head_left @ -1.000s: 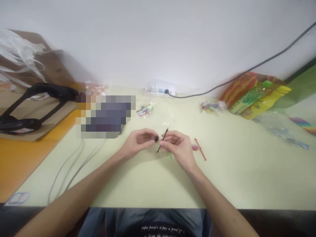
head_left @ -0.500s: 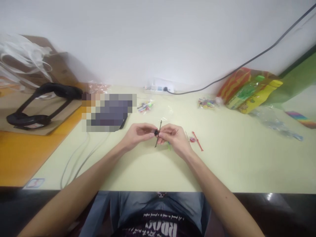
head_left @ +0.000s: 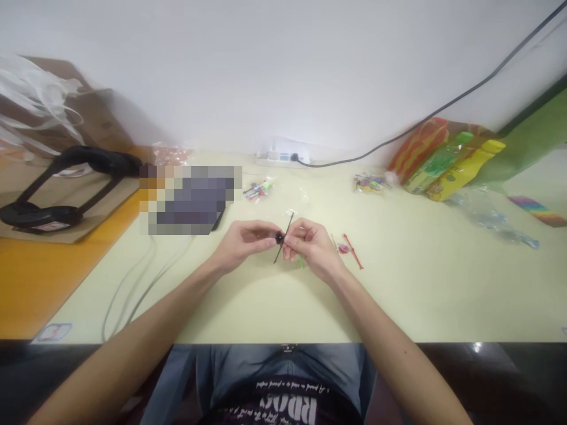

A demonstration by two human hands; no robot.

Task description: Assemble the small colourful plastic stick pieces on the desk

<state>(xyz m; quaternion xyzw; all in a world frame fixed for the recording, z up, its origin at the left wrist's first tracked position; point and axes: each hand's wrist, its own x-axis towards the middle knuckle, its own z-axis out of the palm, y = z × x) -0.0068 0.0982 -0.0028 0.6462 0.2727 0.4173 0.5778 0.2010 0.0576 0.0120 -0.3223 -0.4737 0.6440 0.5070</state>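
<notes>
My left hand (head_left: 247, 243) pinches a small black round piece (head_left: 279, 237) between thumb and fingertips. Facing it, my right hand (head_left: 309, 242) grips a thin black plastic rod (head_left: 277, 255) near its middle. The rod slants, its upper end leaning right, and it meets or passes just beside the round piece; I cannot tell whether they are joined. Under my right hand a bit of a green piece (head_left: 302, 262) shows. Just right of that hand lie a red plastic rod (head_left: 353, 252) with widened ends and a small pink-and-white round piece (head_left: 343, 248).
Bags of colourful small parts, one left (head_left: 259, 189) and one right (head_left: 372, 183), lie toward the wall. A power strip (head_left: 283, 156) stands behind. Bottles (head_left: 469, 168) are at the right. A blurred-out dark device (head_left: 195, 200) and cables (head_left: 146, 295) lie left.
The black rod has tilted further, its top end toward the right and its lower end toward the left. Both hands keep their hold, and the whole view has shifted slightly.
</notes>
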